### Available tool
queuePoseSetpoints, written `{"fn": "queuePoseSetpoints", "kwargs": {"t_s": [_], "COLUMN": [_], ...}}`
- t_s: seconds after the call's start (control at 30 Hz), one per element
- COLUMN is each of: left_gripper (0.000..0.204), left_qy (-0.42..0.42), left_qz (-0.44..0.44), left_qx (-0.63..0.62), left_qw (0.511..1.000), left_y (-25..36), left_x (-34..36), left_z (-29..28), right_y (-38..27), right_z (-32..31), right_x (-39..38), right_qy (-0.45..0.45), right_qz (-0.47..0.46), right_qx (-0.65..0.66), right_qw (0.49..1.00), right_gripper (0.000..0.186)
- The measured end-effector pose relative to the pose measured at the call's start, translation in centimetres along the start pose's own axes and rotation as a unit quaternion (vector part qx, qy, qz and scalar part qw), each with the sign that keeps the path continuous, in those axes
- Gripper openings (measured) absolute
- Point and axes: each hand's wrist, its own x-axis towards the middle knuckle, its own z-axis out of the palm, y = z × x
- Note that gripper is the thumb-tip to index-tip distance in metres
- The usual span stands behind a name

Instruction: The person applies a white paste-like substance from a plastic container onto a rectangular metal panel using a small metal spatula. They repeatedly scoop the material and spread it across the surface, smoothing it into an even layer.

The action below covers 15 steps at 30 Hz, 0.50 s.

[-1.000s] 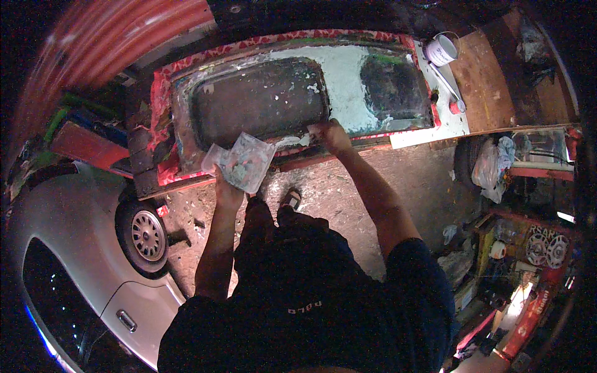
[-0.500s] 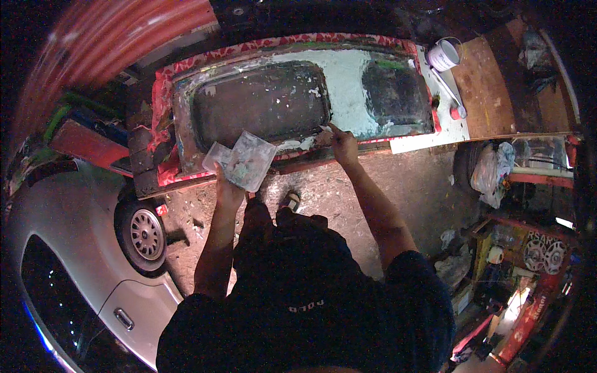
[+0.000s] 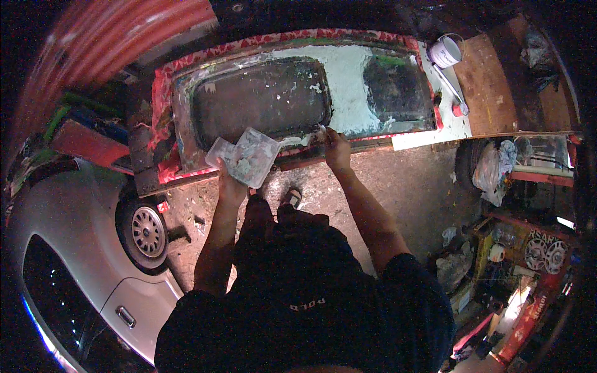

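My left hand grips translucent, smeared plastic pieces, a square one overlapping another, with pale material on top, just off the near edge of a patchy panel. The panel has two dark recessed areas, a pale coated band and red patterned material around its border. My right hand pinches a small pale spreader, partly hidden by my fingers, at the panel's near edge below the corner of the larger recess.
A white pail and a long pale tool lie on a white board beside plywood at the right. A silver car stands at left, cluttered shelves at right, corrugated red sheet at upper left.
My right hand moved a little down and right, then slightly back left along the panel's edge. The plastic pieces in my left hand shifted slightly right.
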Motion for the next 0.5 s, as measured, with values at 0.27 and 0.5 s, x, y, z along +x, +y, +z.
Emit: {"fn": "queuePoseSetpoints", "kwargs": {"t_s": [0.27, 0.5], "left_gripper": [0.08, 0.079], "left_qy": [0.015, 0.024], "left_qz": [-0.019, -0.03], "left_qx": [0.013, 0.016], "left_qw": [1.0, 0.999], "left_y": [0.3, 0.5], "left_x": [-0.3, -0.3], "left_z": [1.0, 0.7], "right_y": [0.4, 0.0], "right_z": [4.1, 4.5], "right_x": [-2.2, -4.3], "right_qy": [-0.004, -0.015], "right_qz": [-0.113, -0.155], "right_qx": [-0.063, -0.114], "right_qw": [0.992, 0.981], "right_gripper": [0.041, 0.038]}}
